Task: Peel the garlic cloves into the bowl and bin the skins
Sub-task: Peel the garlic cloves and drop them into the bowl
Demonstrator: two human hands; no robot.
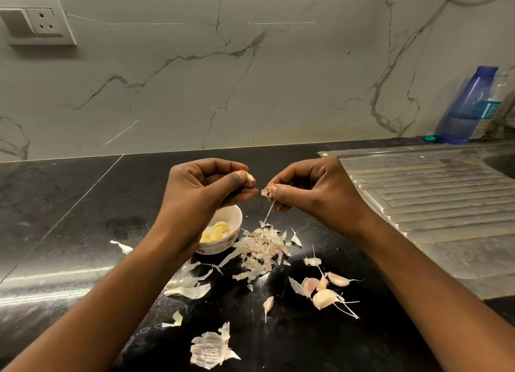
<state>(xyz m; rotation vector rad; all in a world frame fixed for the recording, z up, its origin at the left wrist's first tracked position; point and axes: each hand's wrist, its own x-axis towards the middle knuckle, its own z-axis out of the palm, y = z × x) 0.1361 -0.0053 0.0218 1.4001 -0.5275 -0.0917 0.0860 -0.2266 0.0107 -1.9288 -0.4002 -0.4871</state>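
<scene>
Pinching a clove (250,177), left hand (203,189) faces right hand (312,192) pinching skin (266,191).

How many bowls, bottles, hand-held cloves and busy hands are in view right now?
Bowls: 1, the white bowl
Bottles: 2, the blue bottle and the clear bottle behind it
Hand-held cloves: 1, the clove pinched by the left hand
Busy hands: 2, that one and the right hand, which pinches a skin strip
Total: 6
</scene>
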